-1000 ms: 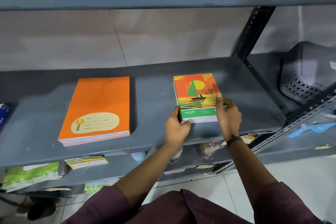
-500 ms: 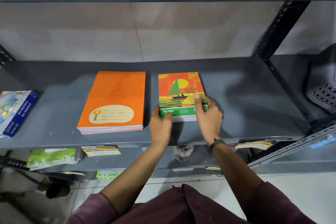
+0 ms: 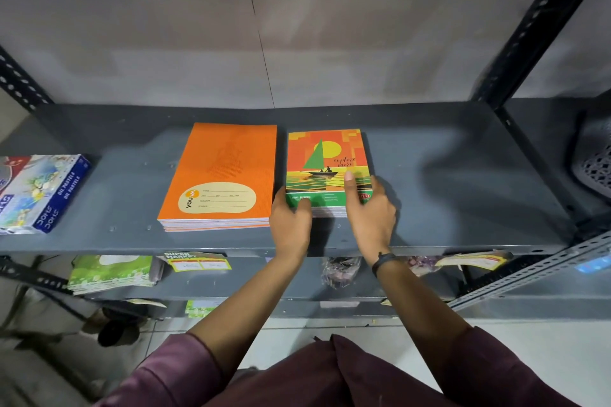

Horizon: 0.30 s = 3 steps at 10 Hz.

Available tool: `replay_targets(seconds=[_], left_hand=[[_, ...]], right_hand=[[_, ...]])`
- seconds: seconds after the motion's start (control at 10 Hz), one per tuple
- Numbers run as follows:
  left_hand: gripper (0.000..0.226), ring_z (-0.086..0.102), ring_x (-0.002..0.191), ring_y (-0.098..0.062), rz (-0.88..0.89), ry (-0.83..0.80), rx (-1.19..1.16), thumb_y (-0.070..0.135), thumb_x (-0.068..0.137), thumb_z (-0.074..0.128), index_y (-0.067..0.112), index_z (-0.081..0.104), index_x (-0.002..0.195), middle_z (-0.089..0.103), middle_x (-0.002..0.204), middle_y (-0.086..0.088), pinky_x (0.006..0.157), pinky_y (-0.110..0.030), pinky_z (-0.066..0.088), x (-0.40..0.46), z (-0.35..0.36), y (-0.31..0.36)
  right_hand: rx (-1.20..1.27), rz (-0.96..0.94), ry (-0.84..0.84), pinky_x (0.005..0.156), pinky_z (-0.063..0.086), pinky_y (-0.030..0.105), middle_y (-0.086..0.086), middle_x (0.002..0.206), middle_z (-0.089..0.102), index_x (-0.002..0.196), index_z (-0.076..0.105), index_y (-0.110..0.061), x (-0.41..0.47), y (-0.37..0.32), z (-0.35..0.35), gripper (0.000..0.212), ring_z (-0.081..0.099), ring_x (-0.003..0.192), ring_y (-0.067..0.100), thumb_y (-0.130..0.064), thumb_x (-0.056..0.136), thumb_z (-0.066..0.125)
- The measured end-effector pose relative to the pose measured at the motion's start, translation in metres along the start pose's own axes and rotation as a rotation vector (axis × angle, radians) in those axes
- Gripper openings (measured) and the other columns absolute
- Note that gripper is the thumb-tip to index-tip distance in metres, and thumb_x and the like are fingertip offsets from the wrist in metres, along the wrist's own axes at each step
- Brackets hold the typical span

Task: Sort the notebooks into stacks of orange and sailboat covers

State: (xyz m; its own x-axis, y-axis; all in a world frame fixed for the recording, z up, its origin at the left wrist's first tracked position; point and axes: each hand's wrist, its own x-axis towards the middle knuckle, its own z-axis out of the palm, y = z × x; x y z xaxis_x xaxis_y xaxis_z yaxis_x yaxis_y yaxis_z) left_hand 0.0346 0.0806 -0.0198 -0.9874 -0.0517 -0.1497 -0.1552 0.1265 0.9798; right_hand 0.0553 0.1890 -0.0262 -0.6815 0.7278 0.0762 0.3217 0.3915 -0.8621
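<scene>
On the grey metal shelf [image 3: 446,182], the stack of sailboat-cover notebooks [image 3: 325,162] lies just right of the stack of plain orange paper-cover notebooks [image 3: 221,172], a narrow gap between them, both long axes running front to back. The left hand [image 3: 291,218] cups the sailboat stack's near-left corner, fingers curled against its edge. The right hand [image 3: 372,208] grips the near-right corner, forefinger flat on the cover. Both hands sit at the stack's near end. Palms hide the lower spine edges; notebook counts are unreadable.
</scene>
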Motion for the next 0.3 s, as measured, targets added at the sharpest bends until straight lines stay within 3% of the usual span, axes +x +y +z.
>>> replay_targets(seconds=[0.2,0.3], left_hand=[[0.04,0.055,0.096,-0.023,-0.007,-0.01,0.019,0.016,0.075,0.047,0.016,0.054,0.114,0.059,0.102,0.002,0.083,-0.028,0.04,-0.0018,-0.001,0.0025],[0.042,0.053,0.113,-0.029,-0.008,-0.01,0.027,0.006,0.082,0.047,0.009,0.048,0.124,0.059,0.119,-0.005,0.096,-0.035,0.043,-0.0007,-0.0016,-0.0023]], right_hand=[[-0.057,0.043,-0.034,0.084,0.051,0.032,0.011,0.117,0.069,0.13,0.052,-0.011,-0.0001,0.0003,-0.0015,0.066,0.064,0.107,0.03,-0.061,0.086,0.045],[-0.056,0.036,-0.046,0.093,0.051,0.035,0.014,0.125,0.064,0.132,0.049,-0.008,-0.0004,0.0018,-0.0047,0.067,0.06,0.115,0.03,-0.058,0.088,0.043]])
